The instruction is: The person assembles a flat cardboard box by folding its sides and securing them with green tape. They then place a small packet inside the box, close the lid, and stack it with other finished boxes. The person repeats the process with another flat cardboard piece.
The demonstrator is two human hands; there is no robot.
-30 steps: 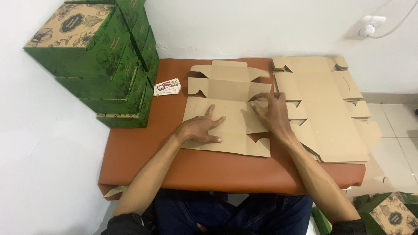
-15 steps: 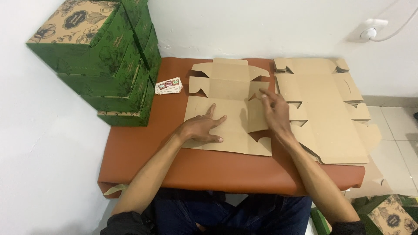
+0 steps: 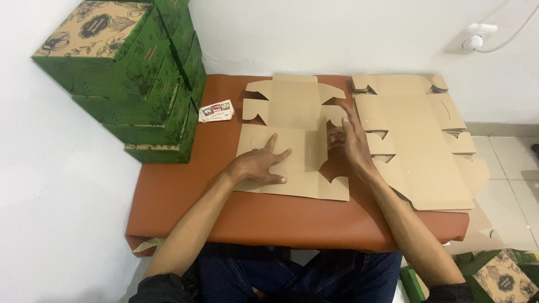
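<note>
- Right there on the orange-brown counter (image 3: 185,196) lay the flat brown cardboard box blank (image 3: 292,140), unfolded, its cut flaps spread out toward the wall.
- And the left hand (image 3: 259,164) was down flat on the blank's lower left panel, fingers spread, palm pressing, gripping nothing.
- Over on the other side, the right hand (image 3: 349,140) stood on its edge against the blank's right side flap, fingers straight and together, not closed around anything; the flap looked slightly raised against it.
- Just beside it, to the right, sat a stack of flat brown box blanks (image 3: 415,146), its far corner hanging over the counter's right edge.
- Up at the left, a pile of green printed boxes (image 3: 129,78) with tan floral lids was stacked against the white wall (image 3: 337,33).
- Between that pile and the blank, a small bundle of printed cards (image 3: 216,111) rested on the counter.
- Down at the bottom right, another green box (image 3: 502,278) sat on the tiled floor (image 3: 505,163).
</note>
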